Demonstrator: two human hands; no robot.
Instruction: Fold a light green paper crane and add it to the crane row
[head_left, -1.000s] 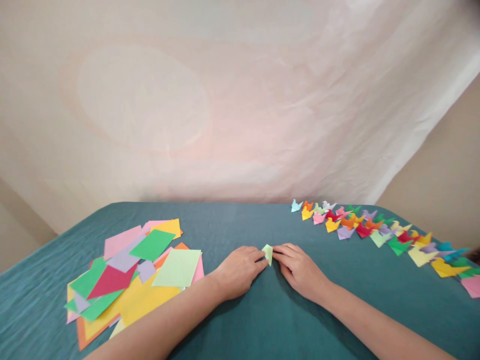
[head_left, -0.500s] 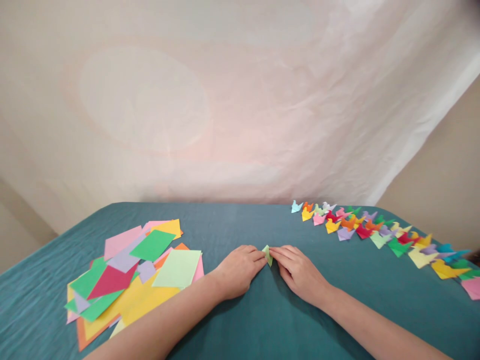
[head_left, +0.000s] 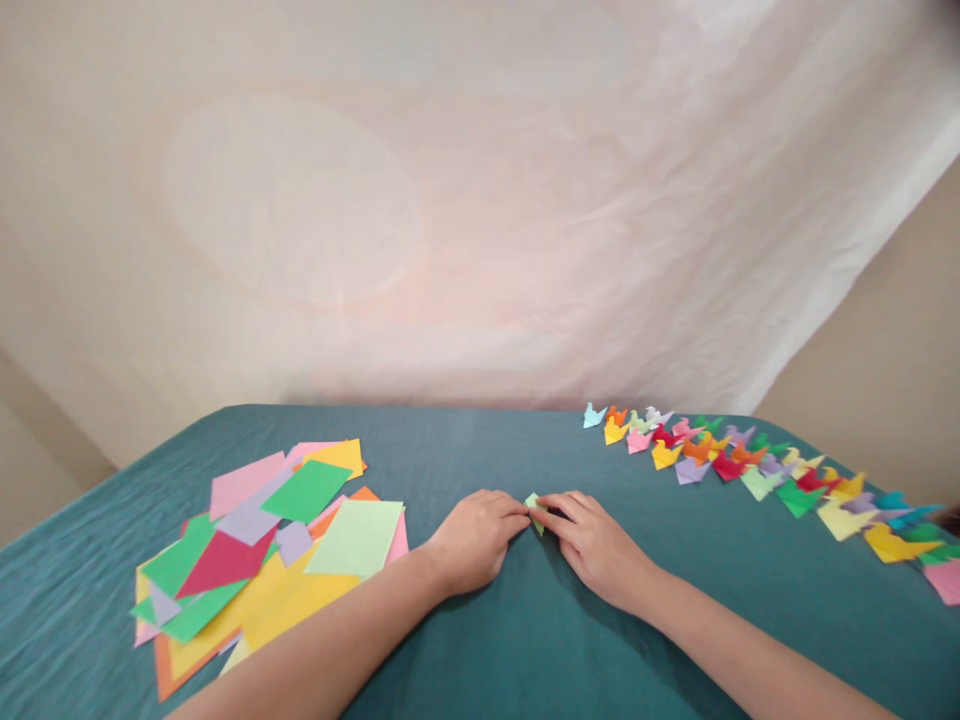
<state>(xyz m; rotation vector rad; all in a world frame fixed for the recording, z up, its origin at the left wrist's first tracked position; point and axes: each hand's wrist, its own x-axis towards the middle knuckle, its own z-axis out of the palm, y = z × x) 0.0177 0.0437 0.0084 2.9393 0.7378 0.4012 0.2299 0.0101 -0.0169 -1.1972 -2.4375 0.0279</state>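
A small piece of folded light-green paper (head_left: 537,526) lies on the dark teal cloth, between the fingertips of both hands. My left hand (head_left: 480,540) comes in from the left, closed, with its fingertips holding the paper's left edge. From the other side, my right hand (head_left: 598,545) presses its index fingertip onto the paper, the fingers bent and the thumb tucked below. The fingertips cover part of the paper, so its exact folded shape is hard to make out.
Loose coloured paper sheets (head_left: 292,600) overlap in a pile at the left, partly under my left forearm. Several folded paper birds (head_left: 761,482) stand in rows along the right side of the cloth-covered table (head_left: 465,450). A pale sheet (head_left: 480,200) hangs behind.
The fingers of my right hand have shifted slightly, its index finger now reaching further across the light-green paper. My left hand has stayed nearly in place.
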